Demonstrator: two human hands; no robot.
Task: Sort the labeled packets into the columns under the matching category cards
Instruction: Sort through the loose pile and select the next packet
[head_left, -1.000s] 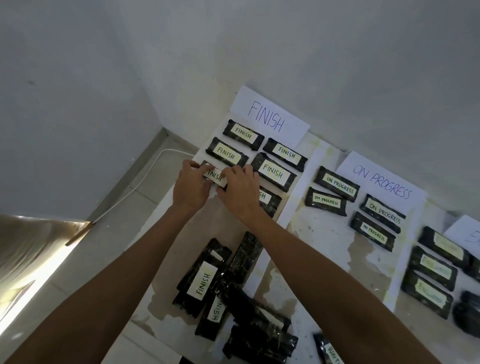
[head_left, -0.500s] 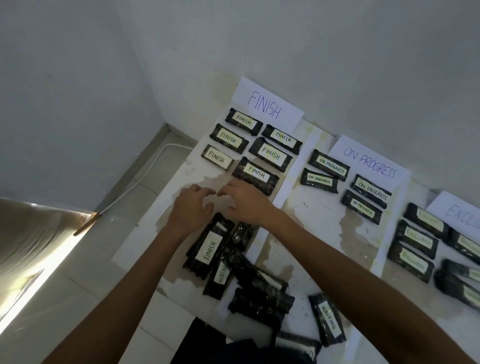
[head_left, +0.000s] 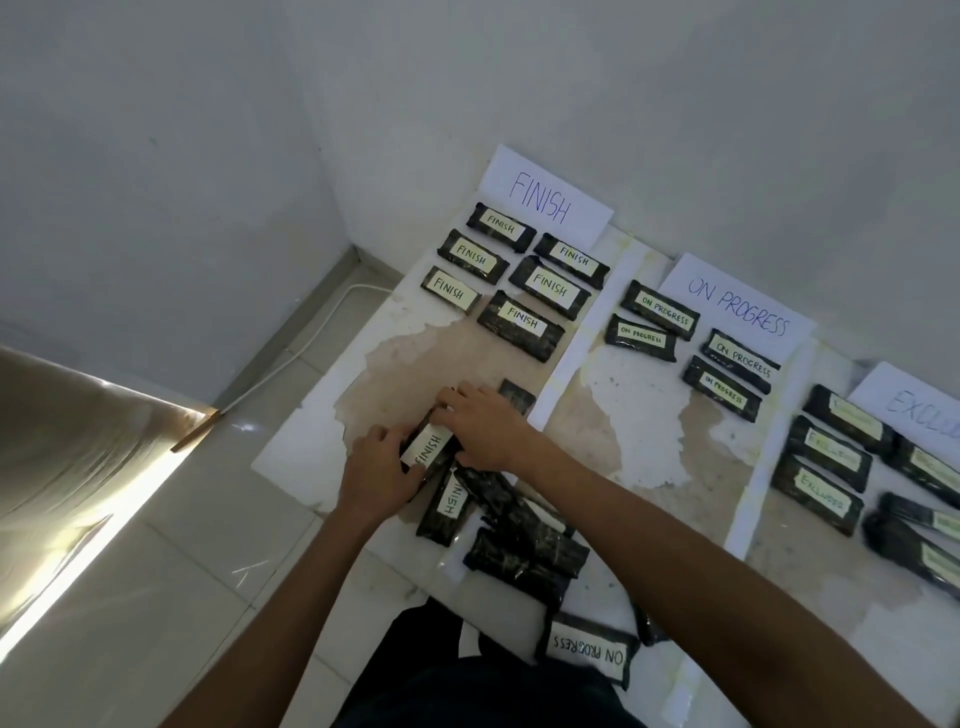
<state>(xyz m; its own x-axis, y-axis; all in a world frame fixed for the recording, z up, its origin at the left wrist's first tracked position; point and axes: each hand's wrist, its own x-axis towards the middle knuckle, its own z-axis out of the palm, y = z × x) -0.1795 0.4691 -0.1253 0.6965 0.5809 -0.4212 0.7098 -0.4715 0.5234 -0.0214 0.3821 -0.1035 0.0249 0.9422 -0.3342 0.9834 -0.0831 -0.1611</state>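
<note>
Both hands, left hand (head_left: 382, 470) & right hand (head_left: 480, 428), clamped on a FINISH packet (head_left: 428, 447) atop the unsorted pile (head_left: 519, 530), prob lifting it bc it belongs w/ the FINISH card (head_left: 543, 197) column.

Overall light: dim, cool, greyish indoor cast.
Source: a warm bright band (head_left: 78, 545) enters low at the left edge and spreads across the floor tiles (head_left: 171, 597).
Glare: small specular streaks on the glossy tiles near the band; band itself nearly blown out.
Shadows: soft and faint; forearms (head_left: 691, 587) read dark against the pale surface.
Sharpness: FINISH card (head_left: 545, 200) lettering legible; packets at the right edge (head_left: 919, 556) smeared, labels unreadable.
Distortion: wide-angle bending, wall lines tilted, edges stretched.
Texture: compression softness throughout.
</note>
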